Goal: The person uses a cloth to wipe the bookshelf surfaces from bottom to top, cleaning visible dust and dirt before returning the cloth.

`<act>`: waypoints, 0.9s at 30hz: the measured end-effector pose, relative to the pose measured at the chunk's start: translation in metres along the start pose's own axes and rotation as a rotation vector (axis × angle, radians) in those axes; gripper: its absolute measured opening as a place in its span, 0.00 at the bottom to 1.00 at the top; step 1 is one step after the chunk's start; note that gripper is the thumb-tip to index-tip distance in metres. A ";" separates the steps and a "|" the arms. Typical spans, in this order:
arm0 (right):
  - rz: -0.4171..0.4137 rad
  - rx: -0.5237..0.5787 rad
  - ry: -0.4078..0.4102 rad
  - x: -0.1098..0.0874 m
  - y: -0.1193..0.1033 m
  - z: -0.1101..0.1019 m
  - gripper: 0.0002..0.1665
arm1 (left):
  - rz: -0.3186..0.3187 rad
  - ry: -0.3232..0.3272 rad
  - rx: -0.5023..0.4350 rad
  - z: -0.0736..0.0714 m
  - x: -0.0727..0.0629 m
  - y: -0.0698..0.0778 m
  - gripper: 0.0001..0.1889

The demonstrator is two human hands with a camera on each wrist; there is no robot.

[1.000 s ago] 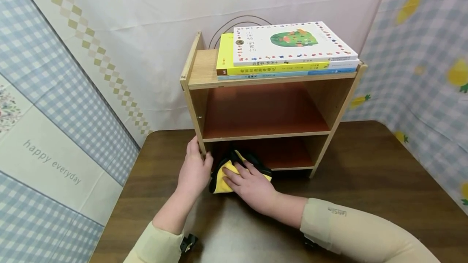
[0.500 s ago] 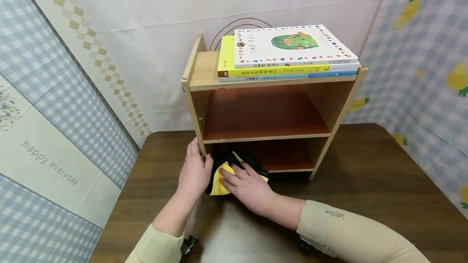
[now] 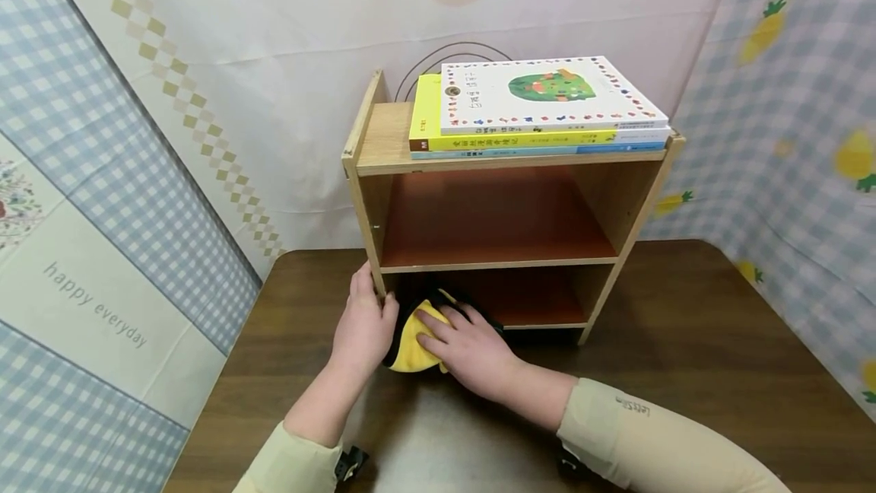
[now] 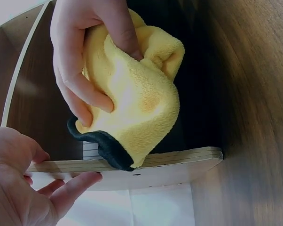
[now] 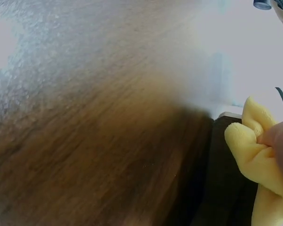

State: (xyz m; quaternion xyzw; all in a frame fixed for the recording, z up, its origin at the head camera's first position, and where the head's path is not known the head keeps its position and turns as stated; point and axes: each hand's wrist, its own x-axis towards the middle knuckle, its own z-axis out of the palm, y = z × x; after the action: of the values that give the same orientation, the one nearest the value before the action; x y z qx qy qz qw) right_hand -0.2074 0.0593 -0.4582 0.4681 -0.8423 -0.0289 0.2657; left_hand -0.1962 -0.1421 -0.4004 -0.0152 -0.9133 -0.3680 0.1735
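A small wooden shelf (image 3: 498, 264) stands on the table. My left hand (image 3: 363, 329) grips the front edge of its left side panel (image 4: 179, 157), thumb on one side and fingers on the other. My right hand (image 3: 479, 348) holds a yellow cloth (image 3: 414, 345) with black edging at the left end of the bottom compartment. In the left wrist view the right thumb and fingers press into the bunched cloth (image 4: 141, 99), and its dark border touches the side panel. At the right edge of the right wrist view, a folded part of the cloth (image 5: 259, 162) shows beside the thumb.
Several books (image 3: 547, 93) lie stacked flat on the shelf's top, a white cover uppermost. The brown table (image 3: 684, 341) extends around the shelf. Patterned fabric (image 3: 287, 29) hangs behind and at both sides.
The cloth has bunched up and shifted slightly left under my right hand, with less of it showing on the right. My left hand stays on the side panel. The head view has tilted slightly.
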 end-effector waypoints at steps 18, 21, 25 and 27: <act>0.137 0.092 -0.127 0.002 0.004 -0.013 0.36 | -0.030 -0.042 -0.022 -0.004 -0.001 0.002 0.30; 0.121 0.099 -0.103 0.001 0.005 -0.013 0.36 | -0.040 -0.058 -0.037 -0.005 -0.001 0.002 0.30; 0.099 0.090 -0.083 0.000 0.005 -0.013 0.36 | -0.048 -0.080 -0.053 -0.007 -0.001 0.002 0.31; 0.094 0.088 -0.074 0.000 0.005 -0.012 0.36 | -0.048 -0.088 -0.057 -0.008 -0.001 0.002 0.31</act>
State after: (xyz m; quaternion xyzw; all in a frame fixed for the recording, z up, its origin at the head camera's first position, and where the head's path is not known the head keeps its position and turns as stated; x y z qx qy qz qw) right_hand -0.2055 0.0649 -0.4463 0.4378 -0.8730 0.0034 0.2148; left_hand -0.1927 -0.1458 -0.3942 -0.0145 -0.9093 -0.3971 0.1239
